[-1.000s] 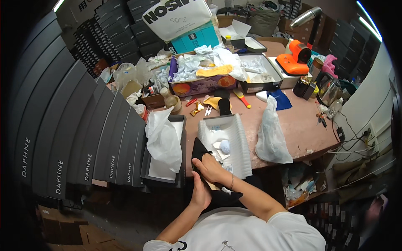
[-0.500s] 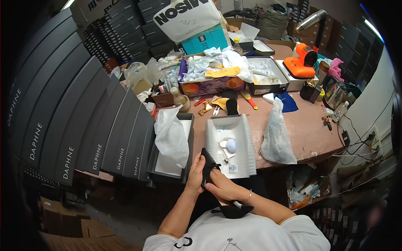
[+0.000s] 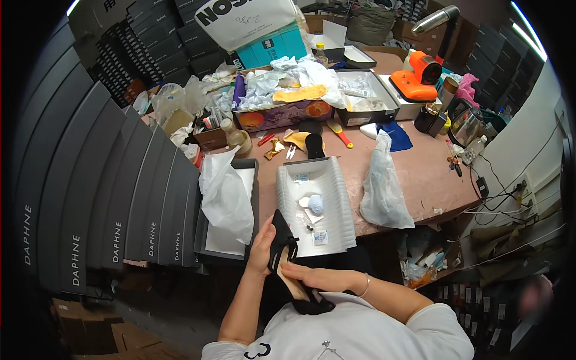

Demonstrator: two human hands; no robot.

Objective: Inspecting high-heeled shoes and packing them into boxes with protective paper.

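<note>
A black shoe (image 3: 282, 234) with a small bow and a beige insole is tilted close to my body. My left hand (image 3: 260, 251) is closed round its left side, the thumb along the upper part. My right hand (image 3: 321, 278) lies flat with stretched fingers, their tips touching the beige insole. The rounded black end of the shoe rests near my white shirt. Just beyond my hands stands a foam-lined tray (image 3: 344, 198), holding a bluish paper ball (image 3: 315, 204) and a small white packet (image 3: 320, 237).
Grey shoe boxes (image 3: 90, 192) are stacked on the left. White tissue (image 3: 227, 198) spills from an open box beside the tray. A filled plastic bag (image 3: 384, 186) stands to the right. Behind are a brush (image 3: 340, 135), a paper-filled carton (image 3: 282, 114) and an orange device (image 3: 414, 81).
The shoe has turned so that its beige insole shows. My right hand has flattened and slid down onto the insole, while my left hand keeps its hold. The view has shifted.
</note>
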